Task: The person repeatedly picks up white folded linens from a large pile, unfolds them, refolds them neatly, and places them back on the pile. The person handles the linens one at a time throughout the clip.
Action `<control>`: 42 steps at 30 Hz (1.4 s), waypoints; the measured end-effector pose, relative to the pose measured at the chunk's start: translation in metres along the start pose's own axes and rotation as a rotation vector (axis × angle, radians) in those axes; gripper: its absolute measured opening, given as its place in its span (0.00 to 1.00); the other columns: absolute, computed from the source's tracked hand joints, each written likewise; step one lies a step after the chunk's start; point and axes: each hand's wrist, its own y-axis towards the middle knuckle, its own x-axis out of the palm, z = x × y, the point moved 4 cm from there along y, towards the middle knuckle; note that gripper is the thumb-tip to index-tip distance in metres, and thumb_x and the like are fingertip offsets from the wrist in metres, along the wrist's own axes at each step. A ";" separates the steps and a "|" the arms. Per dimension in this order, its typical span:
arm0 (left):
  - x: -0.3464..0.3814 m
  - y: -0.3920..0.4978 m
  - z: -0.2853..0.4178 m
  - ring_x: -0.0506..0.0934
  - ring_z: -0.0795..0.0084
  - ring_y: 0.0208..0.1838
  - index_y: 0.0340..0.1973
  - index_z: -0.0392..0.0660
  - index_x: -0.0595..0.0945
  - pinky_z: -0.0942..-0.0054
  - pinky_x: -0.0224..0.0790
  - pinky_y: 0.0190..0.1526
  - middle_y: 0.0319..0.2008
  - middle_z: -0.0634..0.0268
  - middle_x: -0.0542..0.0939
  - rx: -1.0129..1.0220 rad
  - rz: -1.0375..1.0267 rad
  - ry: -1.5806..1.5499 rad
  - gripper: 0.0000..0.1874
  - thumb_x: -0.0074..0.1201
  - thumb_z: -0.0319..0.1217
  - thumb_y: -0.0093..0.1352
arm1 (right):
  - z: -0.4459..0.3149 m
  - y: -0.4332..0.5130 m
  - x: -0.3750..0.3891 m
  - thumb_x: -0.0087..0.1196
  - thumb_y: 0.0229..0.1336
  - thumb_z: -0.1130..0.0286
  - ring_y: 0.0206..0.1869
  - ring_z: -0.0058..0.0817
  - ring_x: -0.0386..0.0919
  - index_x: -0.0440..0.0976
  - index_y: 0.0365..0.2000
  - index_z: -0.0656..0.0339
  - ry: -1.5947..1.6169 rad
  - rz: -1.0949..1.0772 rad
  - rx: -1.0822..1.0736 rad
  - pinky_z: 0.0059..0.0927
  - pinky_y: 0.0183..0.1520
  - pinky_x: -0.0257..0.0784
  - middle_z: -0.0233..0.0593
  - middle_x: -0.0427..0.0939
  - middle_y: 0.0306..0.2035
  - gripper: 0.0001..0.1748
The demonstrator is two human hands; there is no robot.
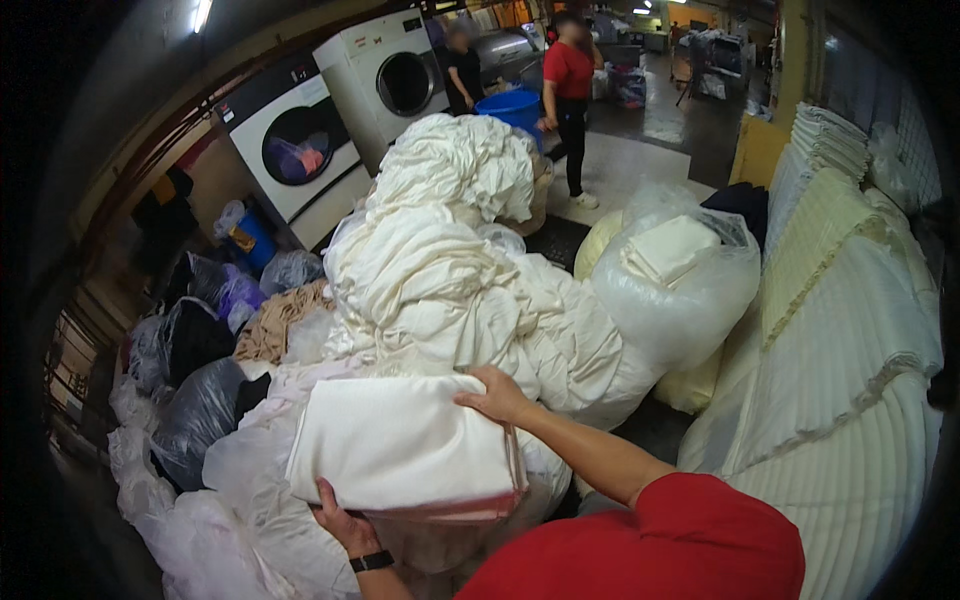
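A folded stack of white cloth (405,442) lies flat before me, with a pinkish layer showing along its lower edge. My left hand (345,521) grips the near left edge, thumb on top and fingers underneath; a dark band circles that wrist. At the far right corner, my right hand (495,397) holds the stack with its thumb on the upper face and the other fingers partly hidden. Just beyond rises a large heap of crumpled white fabric (442,277). Translucent plastic bags (247,480) lie to the left of and below the stack.
Several folded white stacks (840,360) line the right side. A clear plastic bag (675,292) of white cloth stands before them. Dark bags (202,420) lie left. Behind are a front-loading machine (296,150), a blue bin (510,109) and two people, one in a red shirt (568,71).
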 end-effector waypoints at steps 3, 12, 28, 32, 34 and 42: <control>0.007 0.005 -0.006 0.78 0.61 0.62 0.68 0.33 0.71 0.63 0.72 0.64 0.66 0.54 0.77 0.000 -0.002 0.076 0.27 0.59 0.27 0.76 | 0.000 0.008 -0.017 0.70 0.55 0.42 0.64 0.51 0.73 0.77 0.56 0.65 -0.059 -0.018 0.008 0.46 0.68 0.67 0.54 0.76 0.60 0.40; 0.002 0.004 0.024 0.80 0.61 0.57 0.65 0.31 0.72 0.65 0.76 0.59 0.63 0.52 0.77 -0.060 -0.044 0.243 0.27 0.62 0.25 0.72 | -0.168 -0.017 -0.045 0.50 0.69 0.37 0.83 0.54 0.44 0.59 0.75 0.54 -0.331 0.303 -0.565 0.72 0.78 0.32 0.50 0.51 0.80 0.45; 0.050 0.019 0.005 0.53 0.50 0.83 0.77 0.60 0.65 0.24 0.30 0.76 0.82 0.59 0.57 0.548 -0.253 2.120 0.35 0.45 0.56 0.78 | -0.108 -0.047 0.051 0.50 0.67 0.37 0.80 0.50 0.55 0.62 0.73 0.59 -0.373 -0.214 -0.494 0.65 0.78 0.44 0.52 0.58 0.77 0.46; 0.024 0.033 0.011 0.54 0.49 0.83 0.77 0.60 0.66 0.25 0.32 0.76 0.82 0.59 0.58 0.548 -0.237 1.973 0.35 0.47 0.56 0.77 | -0.051 -0.005 0.020 0.56 0.66 0.39 0.72 0.48 0.68 0.71 0.67 0.59 -0.133 0.128 -0.205 0.47 0.75 0.59 0.52 0.73 0.68 0.41; 0.026 0.038 0.013 0.54 0.49 0.82 0.77 0.60 0.66 0.26 0.33 0.76 0.81 0.59 0.58 0.522 -0.258 1.925 0.35 0.48 0.56 0.77 | 0.020 0.011 0.027 0.54 0.67 0.37 0.72 0.46 0.67 0.71 0.67 0.58 0.084 0.049 -0.032 0.44 0.75 0.60 0.50 0.74 0.68 0.41; -0.021 0.059 0.019 0.52 0.49 0.83 0.78 0.63 0.63 0.26 0.33 0.76 0.82 0.57 0.57 0.472 -0.269 1.854 0.36 0.47 0.56 0.77 | -0.023 -0.034 0.040 0.45 0.73 0.34 0.63 0.31 0.74 0.73 0.63 0.63 0.824 -0.234 0.451 0.31 0.67 0.66 0.42 0.77 0.61 0.42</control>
